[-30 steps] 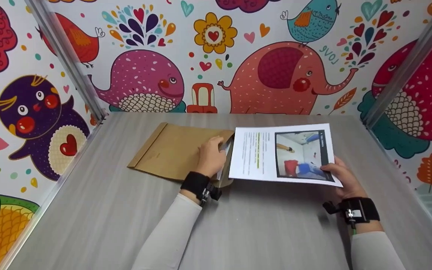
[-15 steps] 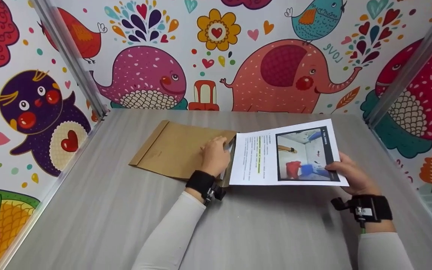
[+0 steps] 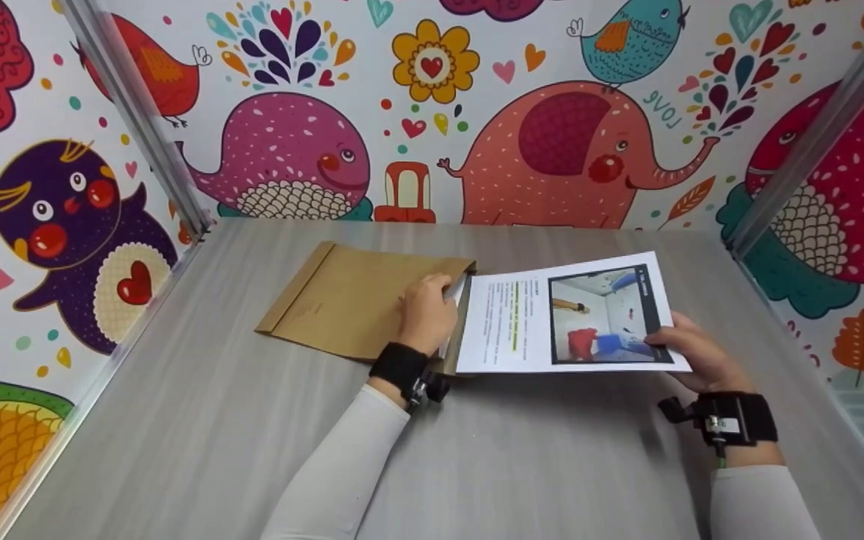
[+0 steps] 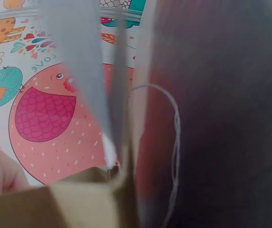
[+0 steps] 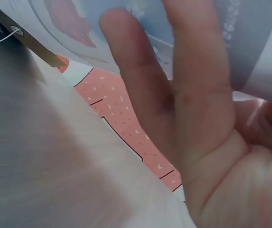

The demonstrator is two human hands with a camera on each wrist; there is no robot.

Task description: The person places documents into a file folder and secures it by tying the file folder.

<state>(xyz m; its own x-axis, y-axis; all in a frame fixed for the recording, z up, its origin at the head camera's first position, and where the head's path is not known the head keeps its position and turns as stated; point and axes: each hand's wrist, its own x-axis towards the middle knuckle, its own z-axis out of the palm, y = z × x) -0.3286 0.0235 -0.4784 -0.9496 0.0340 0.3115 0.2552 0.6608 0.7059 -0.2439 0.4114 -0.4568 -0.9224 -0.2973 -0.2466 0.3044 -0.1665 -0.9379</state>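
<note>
A brown paper envelope [image 3: 342, 300] lies on the grey table, its mouth facing right. My left hand [image 3: 429, 315] grips the upper layer near that mouth, and white paper shows inside, just right of the fingers. In the right hand [image 3: 702, 356] is a printed sheet [image 3: 503, 322] with text, a yellow highlighted line and a colour picture, pinched at its right edge with the thumb on top. The sheet's left edge overlaps the envelope's mouth. From the left wrist, the gaping envelope edge [image 4: 83, 204] and a thin white string [image 4: 176, 133] appear.
The grey table [image 3: 537, 465] extends in front of both arms. Panels printed with cartoon animals [image 3: 552, 157] close off the back and both sides, with metal posts [image 3: 139, 120] at the corners. Each wrist wears a black strap with a small camera [image 3: 732, 420].
The sheet and right hand shifted slightly right, then back a little, while the sheet's far right corner rose and then dropped. My left hand keeps its place on the envelope.
</note>
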